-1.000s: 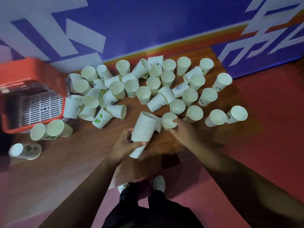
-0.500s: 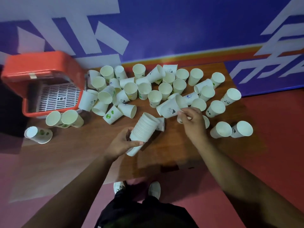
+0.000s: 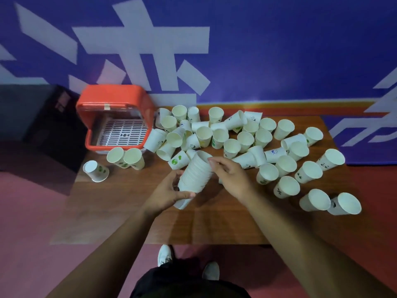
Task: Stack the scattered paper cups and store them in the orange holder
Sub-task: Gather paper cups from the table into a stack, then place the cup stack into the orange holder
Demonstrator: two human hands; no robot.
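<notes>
A: What sits at the far left?

B: The orange holder (image 3: 116, 104), at ten o'clock on the tabletop (image 3: 214, 222), open side toward the person. Three cups (image 3: 125, 158) lie just below it, at eight o'clock.

A: And the hands?

B: The left hand (image 3: 169, 194) has its fingers (image 3: 178, 172) wrapped round the lower half of the stack of cups (image 3: 194, 175), which is tilted with its mouth toward one o'clock. The right hand (image 3: 232, 179) has bent fingers (image 3: 214, 161) at the stack's rim; I cannot tell whether they pinch it.

A: To the right?

B: Loose cups (image 3: 266, 136) scattered from twelve to four o'clock.

Blk trousers (image 3: 189, 284), 2 white shoes (image 3: 165, 254), bare forearms (image 3: 107, 250)
</notes>
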